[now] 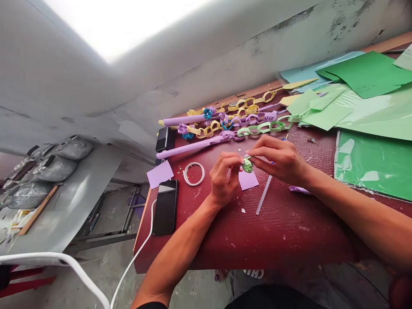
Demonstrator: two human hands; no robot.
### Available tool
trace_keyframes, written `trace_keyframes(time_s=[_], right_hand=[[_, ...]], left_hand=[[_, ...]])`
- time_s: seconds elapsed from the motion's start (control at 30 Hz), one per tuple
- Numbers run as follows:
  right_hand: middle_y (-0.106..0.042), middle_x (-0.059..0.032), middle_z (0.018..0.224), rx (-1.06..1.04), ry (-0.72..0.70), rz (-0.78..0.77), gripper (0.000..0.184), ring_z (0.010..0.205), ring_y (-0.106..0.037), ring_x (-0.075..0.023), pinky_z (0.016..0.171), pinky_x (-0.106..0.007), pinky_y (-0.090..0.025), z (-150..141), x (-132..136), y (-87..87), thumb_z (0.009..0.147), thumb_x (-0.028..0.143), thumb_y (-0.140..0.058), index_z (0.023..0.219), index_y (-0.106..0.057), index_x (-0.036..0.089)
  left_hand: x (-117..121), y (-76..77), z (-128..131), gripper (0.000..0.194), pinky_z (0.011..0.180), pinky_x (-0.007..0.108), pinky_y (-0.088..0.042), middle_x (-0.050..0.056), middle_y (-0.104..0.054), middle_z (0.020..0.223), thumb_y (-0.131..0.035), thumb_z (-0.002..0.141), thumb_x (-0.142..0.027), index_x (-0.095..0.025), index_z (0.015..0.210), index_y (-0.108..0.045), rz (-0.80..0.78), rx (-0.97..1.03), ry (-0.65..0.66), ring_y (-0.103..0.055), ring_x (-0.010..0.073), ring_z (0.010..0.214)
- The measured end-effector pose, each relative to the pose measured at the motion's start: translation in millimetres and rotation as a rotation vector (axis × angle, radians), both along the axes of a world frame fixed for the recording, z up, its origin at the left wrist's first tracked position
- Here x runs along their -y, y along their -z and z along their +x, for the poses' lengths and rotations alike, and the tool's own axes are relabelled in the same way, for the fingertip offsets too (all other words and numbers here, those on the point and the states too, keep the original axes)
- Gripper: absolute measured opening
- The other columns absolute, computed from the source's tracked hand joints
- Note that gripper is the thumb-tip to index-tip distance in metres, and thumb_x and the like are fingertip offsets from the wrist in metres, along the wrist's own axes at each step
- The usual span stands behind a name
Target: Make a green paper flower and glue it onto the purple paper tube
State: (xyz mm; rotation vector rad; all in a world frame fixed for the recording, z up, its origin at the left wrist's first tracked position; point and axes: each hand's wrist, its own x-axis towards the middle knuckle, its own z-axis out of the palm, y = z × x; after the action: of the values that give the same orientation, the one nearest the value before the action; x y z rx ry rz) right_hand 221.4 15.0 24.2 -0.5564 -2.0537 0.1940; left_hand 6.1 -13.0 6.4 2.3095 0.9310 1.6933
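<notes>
Here, both hands meet over the middle of a dark red table (222, 244), working on one small green paper piece (247, 166), bunched in folds. The left hand (222, 177) pinches its left side between thumb and fingertips, and the right hand (279, 158) grasps its upper right edge with thumb and forefinger, so neither grip is released. Just below the piece, on the near side, a purple paper square (248, 182) lies flat, and a narrow translucent strip (264, 195) lies right of that square. To the left are a white ring (185, 175), a black phone (165, 210) and, on the far side of the phone, another purple square (160, 174) at the table's left edge. Farther away, a purple paper tube (189, 148) and several paper chains (272, 115) in yellow, purple and green stretch across the table. At the far right, a dark green sheet (363, 73) overlaps lighter ones, with a plastic-covered green pack (373, 161) nearer.
</notes>
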Motion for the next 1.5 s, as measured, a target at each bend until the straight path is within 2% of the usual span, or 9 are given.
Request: trace_keyframes(time_s=[0.33, 0.47, 0.77, 0.9, 1.03, 1.27, 1.5], right_hand=[[-0.067, -0.0031, 0.089, -0.040, 0.121, -0.035, 0.009, 0.073, -0.059, -0.0127, 0.068, -0.028, -0.048, -5, 9, -3.4, 0.099, 0.025, -0.069, 0.101, -0.076, 0.019], [-0.067, -0.0031, 0.087, -0.057, 0.122, -0.060, 0.009, 0.072, -0.058, -0.0126, 0.068, -0.029, -0.047, -8, 11, -4.6, 0.098, 0.024, -0.069, 0.097, -0.074, 0.018], [-0.067, -0.0059, 0.100, 0.051, 0.002, -0.002, 0.020, 0.086, -0.063, -0.0147, 0.075, -0.030, -0.053, 0, 0, 1.2, 0.103, 0.022, -0.063, 0.121, -0.072, 0.018], [-0.067, -0.0066, 0.103, 0.122, 0.044, 0.035, 0.021, 0.087, -0.064, -0.0150, 0.074, -0.029, -0.053, 4, -3, 2.3, 0.103, 0.027, -0.066, 0.120, -0.072, 0.018], [-0.069, -0.0069, 0.099, 0.154, 0.080, 0.078, 0.017, 0.083, -0.064, -0.0142, 0.071, -0.028, -0.052, 4, -1, -0.5, 0.103, 0.023, -0.063, 0.114, -0.074, 0.015], [-0.072, -0.0079, 0.102, 0.217, 0.100, 0.094, 0.020, 0.084, -0.066, -0.0146, 0.069, -0.028, -0.051, 5, 1, -3.9, 0.105, 0.025, -0.061, 0.114, -0.075, 0.014], [-0.074, -0.0080, 0.099, 0.255, 0.096, 0.105, 0.018, 0.079, -0.066, -0.0141, 0.068, -0.028, -0.049, 5, 3, -7.5, 0.103, 0.022, -0.063, 0.108, -0.077, 0.012]], left_hand=[[-3, -6.2, -2, 0.014, 0.079, 0.033, -0.057, 0.002, -0.073, 0.097, -0.063, 0.102, -0.013, -0.025, 0.110, -0.065, 0.035, -0.044, 0.081, -0.066, 0.0152, 0.087], [-3, -6.2, -2, 0.015, 0.078, 0.032, -0.057, 0.002, -0.072, 0.097, -0.065, 0.101, -0.013, -0.025, 0.110, -0.066, 0.012, -0.033, 0.090, -0.066, 0.0150, 0.087], [-5, 7.8, -4, 0.006, 0.064, 0.022, -0.057, 0.003, -0.062, 0.101, -0.064, 0.105, -0.024, -0.024, 0.109, -0.068, -0.276, 0.007, 0.110, -0.062, 0.0129, 0.087], [-6, 10.0, -4, 0.005, 0.058, 0.020, -0.056, 0.003, -0.059, 0.103, -0.063, 0.105, -0.027, -0.024, 0.108, -0.066, -0.324, 0.067, 0.139, -0.061, 0.0117, 0.083], [-6, 10.5, -5, 0.004, 0.063, 0.021, -0.058, 0.004, -0.059, 0.102, -0.063, 0.105, -0.026, -0.024, 0.107, -0.066, -0.314, 0.040, 0.125, -0.062, 0.0129, 0.087], [-7, 9.0, -7, 0.005, 0.061, 0.020, -0.057, 0.003, -0.060, 0.102, -0.065, 0.104, -0.023, -0.024, 0.108, -0.068, -0.294, 0.047, 0.144, -0.062, 0.0114, 0.085], [-5, 0.9, -8, 0.007, 0.070, 0.024, -0.059, 0.003, -0.066, 0.098, -0.066, 0.103, -0.017, -0.021, 0.107, -0.069, -0.138, -0.099, 0.113, -0.065, 0.0124, 0.089]])
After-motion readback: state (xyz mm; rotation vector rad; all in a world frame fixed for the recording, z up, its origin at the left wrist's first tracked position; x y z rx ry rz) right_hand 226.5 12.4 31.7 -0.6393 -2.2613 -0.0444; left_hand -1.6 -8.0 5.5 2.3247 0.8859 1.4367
